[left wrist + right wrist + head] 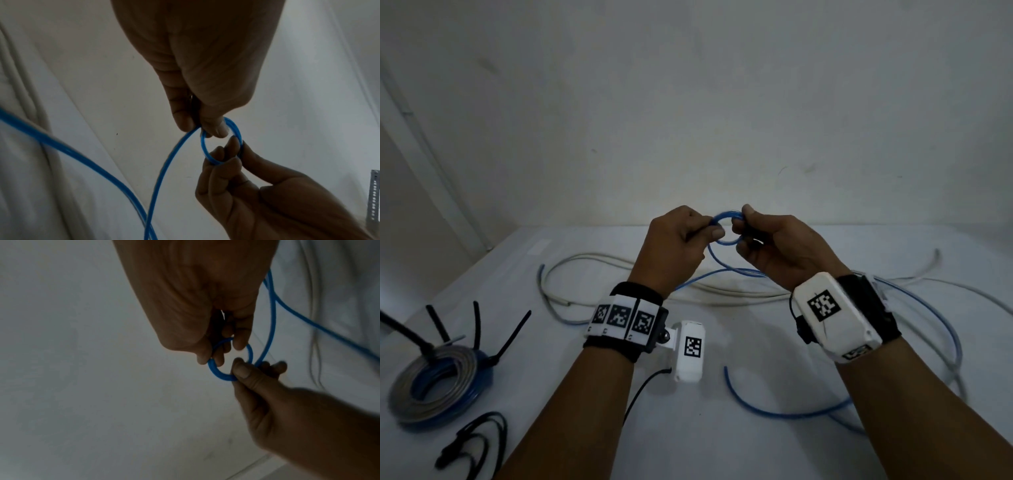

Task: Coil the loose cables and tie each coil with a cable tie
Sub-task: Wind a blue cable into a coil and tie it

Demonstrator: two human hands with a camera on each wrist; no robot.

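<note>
A small blue cable coil (726, 216) is held up above the white table (722, 452) between both hands. My left hand (709, 229) pinches its left side and my right hand (739, 233) pinches its right side. In the left wrist view the left hand (200, 128) pinches the ring (203, 146) at the top, and the right hand (230, 154) holds its lower edge. The right wrist view shows the right hand (218, 353) on the ring (218, 375) and the left hand (251, 368) opposite. The cable's loose tail (791, 414) trails down onto the table.
A loose grey-white cable (619, 260) sprawls across the table behind my hands. Two tied coils, grey and blue (434, 383), lie at the near left with black tie tails sticking up. Loose black cable ties (472, 442) lie in front of them. A wall stands behind the table.
</note>
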